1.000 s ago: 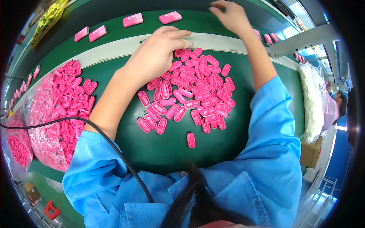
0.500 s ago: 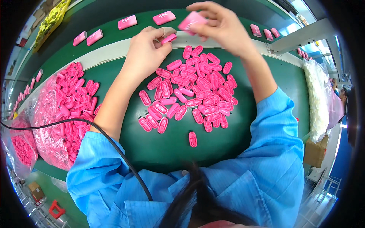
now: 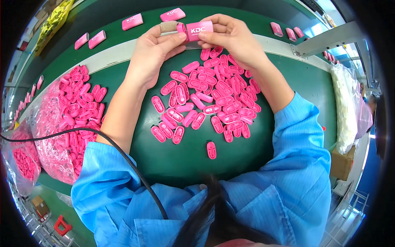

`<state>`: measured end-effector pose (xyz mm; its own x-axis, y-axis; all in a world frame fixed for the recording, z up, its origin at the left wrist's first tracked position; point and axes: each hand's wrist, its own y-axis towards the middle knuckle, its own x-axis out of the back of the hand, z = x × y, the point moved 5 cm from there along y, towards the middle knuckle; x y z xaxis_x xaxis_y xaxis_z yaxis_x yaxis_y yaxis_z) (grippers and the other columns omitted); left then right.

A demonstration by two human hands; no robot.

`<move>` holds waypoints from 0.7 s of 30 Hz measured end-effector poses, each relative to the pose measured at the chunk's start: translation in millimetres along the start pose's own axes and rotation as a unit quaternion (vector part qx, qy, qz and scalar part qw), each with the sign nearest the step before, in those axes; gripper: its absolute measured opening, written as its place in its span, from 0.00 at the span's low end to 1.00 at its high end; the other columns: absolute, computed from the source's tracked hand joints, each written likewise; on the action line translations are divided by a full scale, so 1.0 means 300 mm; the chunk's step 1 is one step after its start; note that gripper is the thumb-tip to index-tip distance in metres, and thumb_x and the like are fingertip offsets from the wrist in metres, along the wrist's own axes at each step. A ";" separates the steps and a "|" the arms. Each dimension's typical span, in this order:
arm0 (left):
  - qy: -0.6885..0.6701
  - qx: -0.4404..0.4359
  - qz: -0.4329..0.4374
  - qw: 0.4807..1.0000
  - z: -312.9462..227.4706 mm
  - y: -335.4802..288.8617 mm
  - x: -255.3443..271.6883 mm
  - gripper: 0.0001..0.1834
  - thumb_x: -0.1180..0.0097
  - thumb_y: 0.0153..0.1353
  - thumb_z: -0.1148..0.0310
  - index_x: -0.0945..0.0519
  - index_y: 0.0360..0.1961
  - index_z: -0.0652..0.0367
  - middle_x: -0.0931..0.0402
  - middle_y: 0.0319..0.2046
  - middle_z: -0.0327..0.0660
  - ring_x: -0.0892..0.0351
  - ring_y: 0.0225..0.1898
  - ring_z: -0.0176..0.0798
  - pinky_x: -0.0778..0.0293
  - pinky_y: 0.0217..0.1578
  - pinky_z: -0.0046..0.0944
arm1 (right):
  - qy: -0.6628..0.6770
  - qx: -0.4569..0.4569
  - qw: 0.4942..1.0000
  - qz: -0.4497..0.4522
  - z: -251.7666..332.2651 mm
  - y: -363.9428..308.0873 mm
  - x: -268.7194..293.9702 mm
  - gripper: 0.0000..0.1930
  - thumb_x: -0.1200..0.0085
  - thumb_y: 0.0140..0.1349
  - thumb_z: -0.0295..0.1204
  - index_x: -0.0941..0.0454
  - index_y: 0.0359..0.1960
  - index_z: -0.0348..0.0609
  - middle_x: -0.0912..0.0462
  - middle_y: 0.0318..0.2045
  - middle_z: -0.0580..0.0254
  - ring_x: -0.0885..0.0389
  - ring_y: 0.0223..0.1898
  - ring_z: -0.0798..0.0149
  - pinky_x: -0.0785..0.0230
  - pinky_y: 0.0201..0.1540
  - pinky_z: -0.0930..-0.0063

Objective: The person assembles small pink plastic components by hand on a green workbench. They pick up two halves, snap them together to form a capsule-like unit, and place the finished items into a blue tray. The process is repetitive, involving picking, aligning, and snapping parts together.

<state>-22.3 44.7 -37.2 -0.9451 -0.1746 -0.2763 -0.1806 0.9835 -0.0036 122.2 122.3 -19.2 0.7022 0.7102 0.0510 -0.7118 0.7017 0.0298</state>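
Note:
Above the far edge of the green table, my left hand pinches a small pink oval cap between thumb and index finger. A tan wrap covers part of that index finger. My right hand grips a flat pink case with white print, its left end right by the cap; whether the two touch I cannot tell. Below both hands spreads a pile of pink oval caps, hollow sides mostly up. One lone cap lies nearer to me.
Beyond a pale rail, several pink cases lie on a green belt. At left, a clear plastic bag spills more caps, and a black cable crosses my left arm. A metal bracket and a white bagged bundle stand right.
My right hand has come down and left with the pink case, bringing it up to the cap. My left hand has risen slightly and turned the cap toward the case.

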 end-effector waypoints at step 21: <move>0.489 -0.280 -0.120 0.817 -0.075 -0.104 -0.102 0.16 0.53 0.56 0.78 0.28 0.47 0.67 0.22 0.27 0.52 0.21 0.23 0.49 0.28 0.25 0.39 | -0.116 0.127 0.983 -0.068 0.043 -0.048 -0.040 0.14 0.43 0.55 0.21 0.29 0.43 0.32 0.20 0.37 0.55 0.20 0.36 0.69 0.26 0.40 0.80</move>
<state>6.1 18.4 -6.9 -0.5802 -0.5818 0.5700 -0.2295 0.7883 0.5710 124.0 102.9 -7.5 0.7892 0.5584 0.2556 -0.6138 0.7310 0.2980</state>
